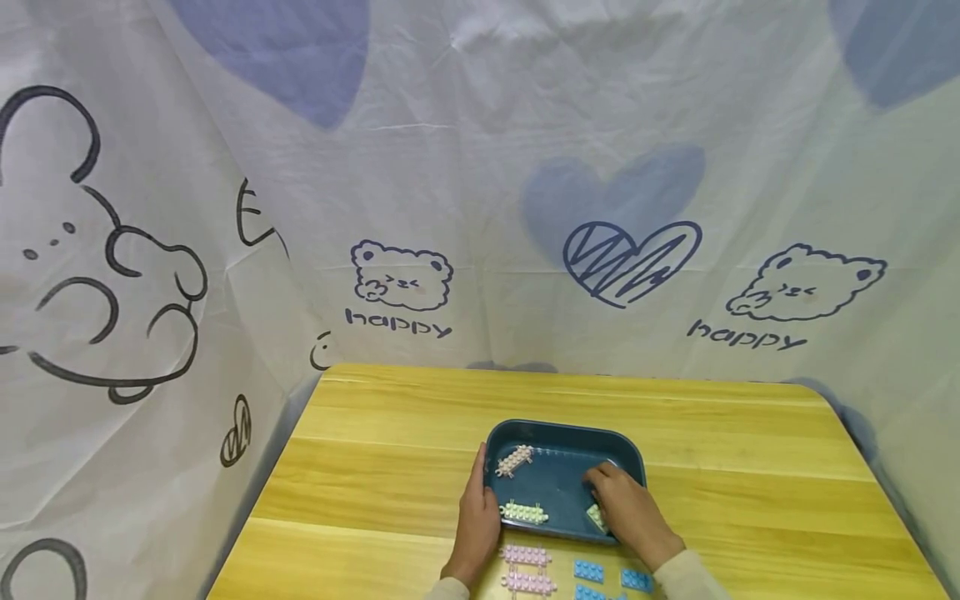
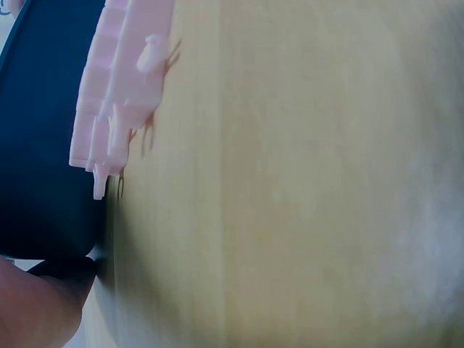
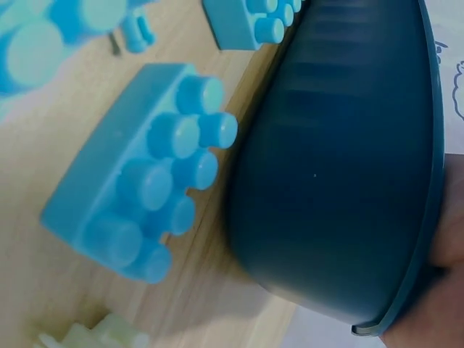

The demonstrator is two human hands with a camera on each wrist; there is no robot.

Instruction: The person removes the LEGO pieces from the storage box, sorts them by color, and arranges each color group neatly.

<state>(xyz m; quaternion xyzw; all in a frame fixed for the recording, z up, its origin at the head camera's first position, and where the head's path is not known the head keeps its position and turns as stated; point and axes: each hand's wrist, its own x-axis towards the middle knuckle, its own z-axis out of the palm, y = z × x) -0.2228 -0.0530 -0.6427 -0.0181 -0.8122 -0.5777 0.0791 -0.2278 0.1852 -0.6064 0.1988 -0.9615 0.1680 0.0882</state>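
A dark teal tray (image 1: pixel 555 431) stands on the wooden table, steadied at its left side by my left hand (image 1: pixel 476 521). The left fingers lie along the outer wall, with the thumb at the near corner. My right hand (image 1: pixel 633 510) reaches over the right rim with bent fingers inside the tray. A pale green brick piece (image 1: pixel 596 517) lies partly under that hand; its grip is hidden, also in the right wrist view. A pale pink brick piece (image 1: pixel 514 461) sits at the tray's back left, and a light green one (image 1: pixel 524 512) at its front left.
In front of the tray lie pink brick pieces (image 1: pixel 528 582) with small clear pegs. Several blue bricks (image 1: pixel 588 571) lie to their right, and a pale yellowish piece (image 3: pixel 98 334) shows in the right wrist view. A printed cloth (image 1: pixel 487 192) hangs behind the table (image 1: pixel 375 467).
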